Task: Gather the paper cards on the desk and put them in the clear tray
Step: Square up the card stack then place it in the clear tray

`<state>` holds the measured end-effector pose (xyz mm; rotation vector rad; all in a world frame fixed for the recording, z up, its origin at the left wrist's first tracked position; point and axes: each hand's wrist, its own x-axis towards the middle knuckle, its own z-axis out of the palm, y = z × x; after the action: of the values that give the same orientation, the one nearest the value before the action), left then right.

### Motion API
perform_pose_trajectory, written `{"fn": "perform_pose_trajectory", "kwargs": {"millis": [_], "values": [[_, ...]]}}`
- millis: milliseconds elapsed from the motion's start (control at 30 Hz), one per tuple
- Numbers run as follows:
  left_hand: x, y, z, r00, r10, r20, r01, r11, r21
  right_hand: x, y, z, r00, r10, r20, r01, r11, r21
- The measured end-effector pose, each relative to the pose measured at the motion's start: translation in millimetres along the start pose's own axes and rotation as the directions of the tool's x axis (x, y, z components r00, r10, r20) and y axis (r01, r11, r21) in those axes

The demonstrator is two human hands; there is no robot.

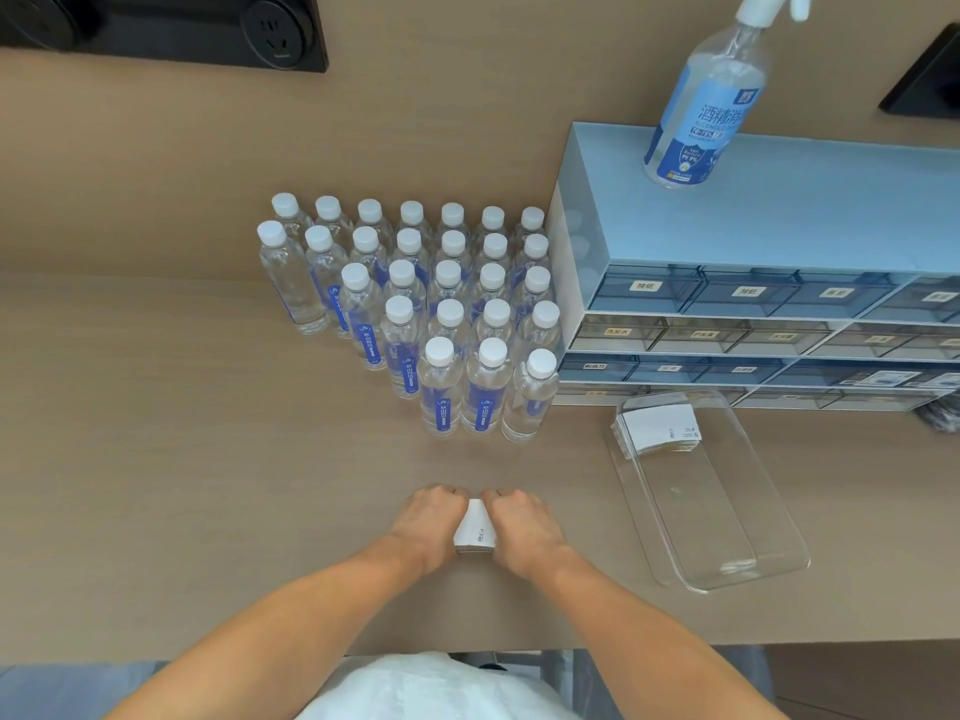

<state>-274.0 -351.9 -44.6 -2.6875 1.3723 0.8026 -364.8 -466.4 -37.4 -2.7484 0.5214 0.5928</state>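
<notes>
A small stack of white paper cards [475,532] stands on the desk near its front edge, squeezed between both hands. My left hand [428,517] presses its left side and my right hand [522,524] its right side, fingers curled over the far end. To the right lies the clear tray [727,522], long and rectangular. A second stack of white cards [657,428] rests inside the tray at its far end; the near part of the tray holds nothing.
Several rows of water bottles [447,314] with white caps stand behind my hands. A blue-topped drawer cabinet [753,283] sits at the right rear with a spray bottle [706,96] on top. A black socket panel [280,33] is at the back left.
</notes>
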Motion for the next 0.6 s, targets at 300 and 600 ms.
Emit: {"fn": "perform_pose_trajectory", "kwargs": {"millis": [300,600], "values": [[-10.3,6.9,2.9,1.000,0.020,0.002,-0.020,0.999,0.038,-13.7,3.3,4.7,1.000,-0.019,-0.020,0.019,1.000,0.021],[-16.0,36.6,5.4,0.999,0.041,0.006,-0.042,0.996,0.075,-40.0,26.3,4.7,0.999,-0.013,-0.039,0.014,0.999,0.029]]}}
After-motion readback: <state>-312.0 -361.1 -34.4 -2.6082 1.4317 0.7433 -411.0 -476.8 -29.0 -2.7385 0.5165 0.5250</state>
